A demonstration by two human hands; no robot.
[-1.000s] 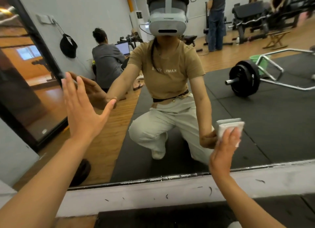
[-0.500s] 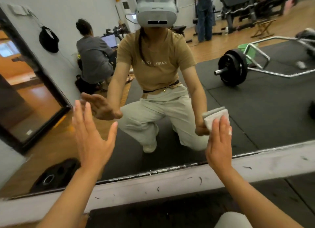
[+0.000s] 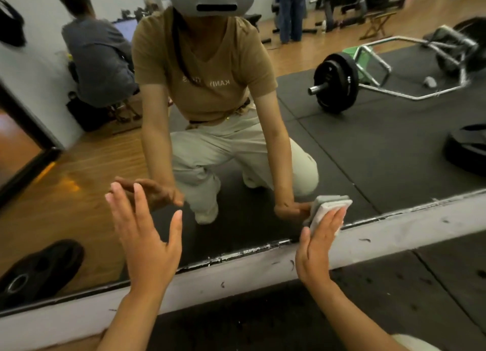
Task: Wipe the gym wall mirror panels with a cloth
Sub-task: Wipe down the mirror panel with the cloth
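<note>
Currently wiping mirror point(image 3: 342, 145) bottom edge: right hand point(image 3: 319, 241) flat, pressing cloth point(image 3: 324, 210). Left hand point(image 3: 144, 235) spread, holding nothing. Next: probably sweep sideways, keeping pressure.

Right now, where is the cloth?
In the head view, the folded cloth is low on the right, pressed flat against the mirror by the right hand, just above its bottom edge.

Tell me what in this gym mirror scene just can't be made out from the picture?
- Head view: most of the cloth is hidden under the right hand that presses it to the mirror.
- Whether the left hand touches the glass: cannot tell.
- The mirror's top and sides are cut off by the frame edges.
- The reflected shirt lettering is blurred and reversed, unreadable.
- The reflected seated person is motion-blurred.
</note>
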